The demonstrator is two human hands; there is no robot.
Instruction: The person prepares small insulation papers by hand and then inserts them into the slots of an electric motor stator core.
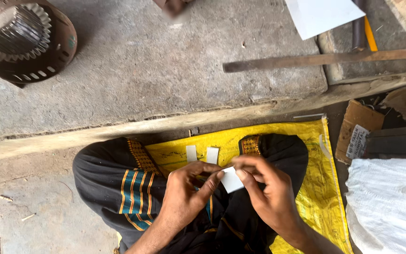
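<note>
The left hand [184,193] and the right hand [266,188] met over the person's lap, and between thumb and fingertips they pinched one small white card [231,179], each hand gripping an edge of it. The card sat tilted, its far corner poking out past the right fingers. Just beyond the knuckles, two more white strips [202,154] lay side by side on the yellow woven sack [306,141] spread under the crossed legs; I judged those two already dealt with and set aside, with the third piece in hand only partly worked.

Further off from the right hand lay a white mesh bag [386,207] and a scrap of cardboard [358,136]. Well ahead of both hands a long metal bar [320,59] rested on the concrete slab [165,61], and far beyond the left hand stood a round rusty drum [24,40].

Whether the card was being folded, peeled or torn, I could not tell: the fingers covered its near half. A white sheet [323,14] was cut off at the top edge.
</note>
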